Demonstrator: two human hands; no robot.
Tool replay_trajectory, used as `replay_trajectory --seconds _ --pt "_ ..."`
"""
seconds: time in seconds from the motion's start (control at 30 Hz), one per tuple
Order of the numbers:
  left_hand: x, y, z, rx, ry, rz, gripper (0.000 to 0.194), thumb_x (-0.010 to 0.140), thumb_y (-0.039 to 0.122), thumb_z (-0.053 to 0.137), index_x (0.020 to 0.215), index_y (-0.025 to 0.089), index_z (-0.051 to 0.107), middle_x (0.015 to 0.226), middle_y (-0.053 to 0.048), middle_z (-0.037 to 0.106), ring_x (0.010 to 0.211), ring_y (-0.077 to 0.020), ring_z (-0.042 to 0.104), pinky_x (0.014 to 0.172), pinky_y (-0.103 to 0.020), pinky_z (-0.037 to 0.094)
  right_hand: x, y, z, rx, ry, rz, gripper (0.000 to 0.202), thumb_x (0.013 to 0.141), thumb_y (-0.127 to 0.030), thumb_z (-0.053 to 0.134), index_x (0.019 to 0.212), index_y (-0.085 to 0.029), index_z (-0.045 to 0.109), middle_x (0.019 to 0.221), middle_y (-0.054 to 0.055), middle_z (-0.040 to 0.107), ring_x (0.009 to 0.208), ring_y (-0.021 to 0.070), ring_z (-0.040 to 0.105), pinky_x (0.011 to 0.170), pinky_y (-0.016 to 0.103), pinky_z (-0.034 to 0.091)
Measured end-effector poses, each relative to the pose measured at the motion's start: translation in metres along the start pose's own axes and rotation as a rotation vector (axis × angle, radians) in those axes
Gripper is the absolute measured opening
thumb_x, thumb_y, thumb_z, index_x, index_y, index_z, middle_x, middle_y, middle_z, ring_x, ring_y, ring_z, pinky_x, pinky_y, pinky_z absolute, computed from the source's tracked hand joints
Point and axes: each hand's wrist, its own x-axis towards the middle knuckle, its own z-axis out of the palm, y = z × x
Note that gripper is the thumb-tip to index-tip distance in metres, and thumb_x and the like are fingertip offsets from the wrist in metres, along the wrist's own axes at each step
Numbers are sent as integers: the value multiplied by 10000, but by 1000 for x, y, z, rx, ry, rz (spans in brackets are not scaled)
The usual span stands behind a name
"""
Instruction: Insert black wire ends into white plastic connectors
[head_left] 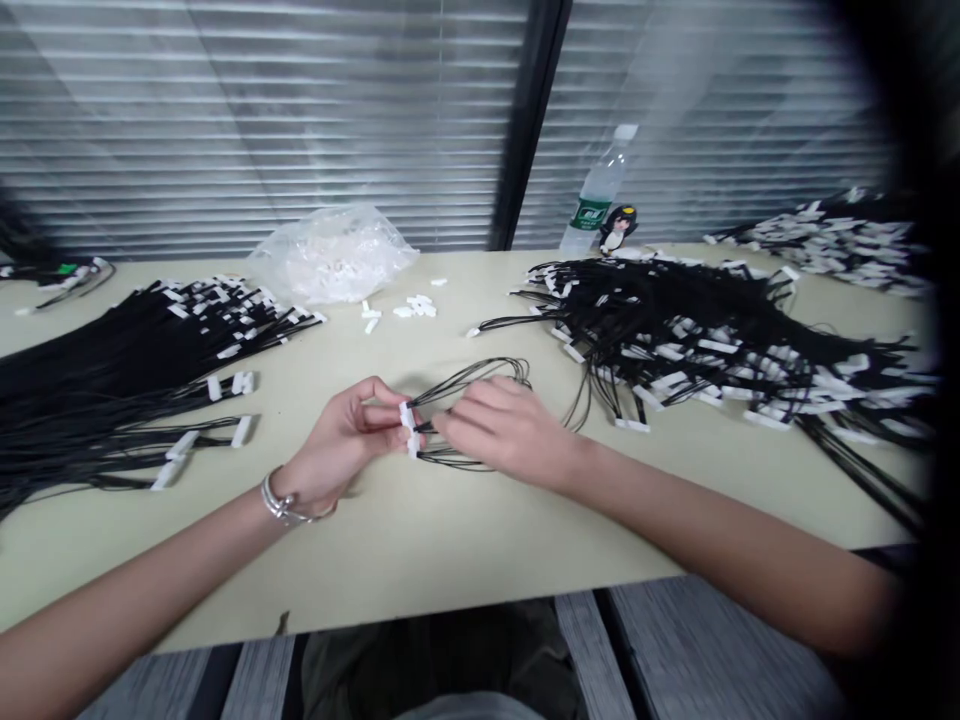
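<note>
Over the middle of the table, my left hand (358,432) pinches a white plastic connector (409,430) between thumb and fingers. Thin black wires (465,372) run out of the connector to the right and bend round in a loop. My right hand (501,425) is closed on these wires close to the connector, its fingertips near the middle of the connector's wire side. Its curled fingers hide part of the wires. A silver bracelet (283,502) circles my left wrist.
Black cables with white connectors lie in a bundle (90,340) at left and a heap (675,320) at right. Loose white connectors (417,307) lie near a clear plastic bag (334,260). A bottle (596,195) and penguin figurine (618,230) stand by the blinds (337,120).
</note>
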Motion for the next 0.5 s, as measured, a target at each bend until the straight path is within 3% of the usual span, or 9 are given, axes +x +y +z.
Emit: replay_trajectory --seconds 0.13,0.23,0.3,0.4,0.5 --pt "3 2 -7 2 -3 84 254 695 115 687 860 164 500 797 -38 700 741 -187 667 754 -358 505 -7 32 5 43 -67 431 290 821 -372 526 1003 -147 500 865 92 575 834 221 460 703 325 333" --pt "6 2 -15 7 -32 123 240 713 122 674 860 172 491 817 -33 700 762 -180 665 787 -380 502 -17 60 8 449 -104 911 406 746 -483 579 1009 -189 480 737 44 536 760 214 462 639 296 327" --pt "9 0 -19 13 -26 154 242 711 121 675 856 175 488 837 -37 704 780 -181 665 799 -387 502 -23 70 11 777 -161 1120 379 753 -487 559 997 -205 487 599 -6 481 607 167 444 553 259 310" --pt "12 -2 -22 48 -11 188 245 706 125 680 846 175 486 858 -52 710 803 -197 665 801 -405 502 -26 72 18 1082 -240 1161 247 809 -409 484 879 -180 546 506 -26 436 460 112 385 458 233 295" --pt "12 -3 -19 72 -29 188 242 706 136 679 840 175 481 855 -63 714 824 -217 666 806 -426 497 -24 66 27 1324 -178 1174 159 816 -296 461 810 -163 546 597 8 512 504 96 448 484 226 374"
